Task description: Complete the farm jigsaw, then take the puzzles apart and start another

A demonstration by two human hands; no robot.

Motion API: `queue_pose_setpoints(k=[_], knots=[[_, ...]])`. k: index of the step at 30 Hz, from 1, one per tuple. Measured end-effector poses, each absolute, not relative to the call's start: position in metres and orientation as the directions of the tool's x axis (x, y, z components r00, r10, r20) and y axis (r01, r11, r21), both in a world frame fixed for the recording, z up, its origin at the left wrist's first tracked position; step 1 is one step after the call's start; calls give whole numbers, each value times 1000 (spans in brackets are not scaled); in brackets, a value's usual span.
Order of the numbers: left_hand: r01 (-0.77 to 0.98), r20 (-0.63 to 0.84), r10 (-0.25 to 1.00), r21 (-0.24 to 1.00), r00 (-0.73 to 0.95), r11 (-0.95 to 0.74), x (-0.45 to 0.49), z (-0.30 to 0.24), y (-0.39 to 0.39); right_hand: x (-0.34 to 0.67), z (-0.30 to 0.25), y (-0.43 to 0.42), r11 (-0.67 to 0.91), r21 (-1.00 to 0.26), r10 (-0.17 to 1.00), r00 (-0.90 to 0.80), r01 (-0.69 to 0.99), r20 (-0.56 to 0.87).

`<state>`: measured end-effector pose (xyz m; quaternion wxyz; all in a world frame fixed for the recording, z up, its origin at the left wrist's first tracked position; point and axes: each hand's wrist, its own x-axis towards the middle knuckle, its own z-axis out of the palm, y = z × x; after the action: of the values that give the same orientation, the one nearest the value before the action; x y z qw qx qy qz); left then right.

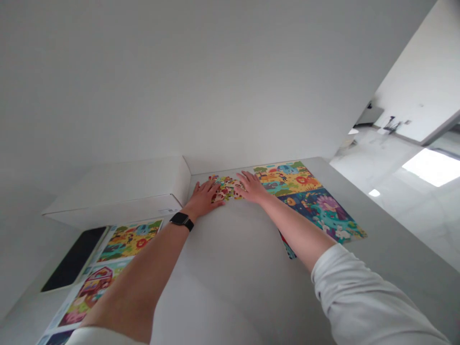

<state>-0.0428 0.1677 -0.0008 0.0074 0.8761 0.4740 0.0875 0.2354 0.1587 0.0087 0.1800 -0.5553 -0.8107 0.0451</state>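
Observation:
A loose heap of small multicoloured jigsaw pieces (225,188) lies on the pale table (230,268). My left hand (204,198) rests spread over the heap's left side, with a black smartwatch (181,221) on the wrist. My right hand (251,187) lies flat with its fingertips on the heap's right side. Neither hand shows a separate piece gripped. To the right of the heap and partly under my right forearm lies a large colourful illustrated puzzle picture (305,199), its lower corner hidden by the arm.
A long white box (118,191) lies beyond my left hand. Nearer on the left are a printed sheet with matching pictures (115,261) and a dark tablet or lid (74,258). The table's edge runs along the right, with a shiny pale floor (395,191) beyond it.

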Motion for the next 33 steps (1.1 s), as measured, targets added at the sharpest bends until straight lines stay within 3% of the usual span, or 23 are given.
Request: queue_pose_setpoints(k=[5,11,15,21,27,33], knots=[[837,163,833,59,529,-543,-29,5,153,354,15,110,250,-285,916,-130,925,381],[752,243,761,146,602,-642,35,4,94,508,1,28,-297,-313,881,385,902,274],[660,119,690,215,714,-720,99,3,32,528,-3,-7,-250,-284,935,307,926,177],[669,-39,677,208,735,-714,128,7,-26,509,11,-22,-173,-282,977,201,944,73],[685,-29,694,196,720,-702,119,14,-49,509,22,-24,-419,-95,905,424,903,33],[673,-23,683,197,730,-713,133,14,-72,502,33,-23,-449,-104,891,453,888,18]])
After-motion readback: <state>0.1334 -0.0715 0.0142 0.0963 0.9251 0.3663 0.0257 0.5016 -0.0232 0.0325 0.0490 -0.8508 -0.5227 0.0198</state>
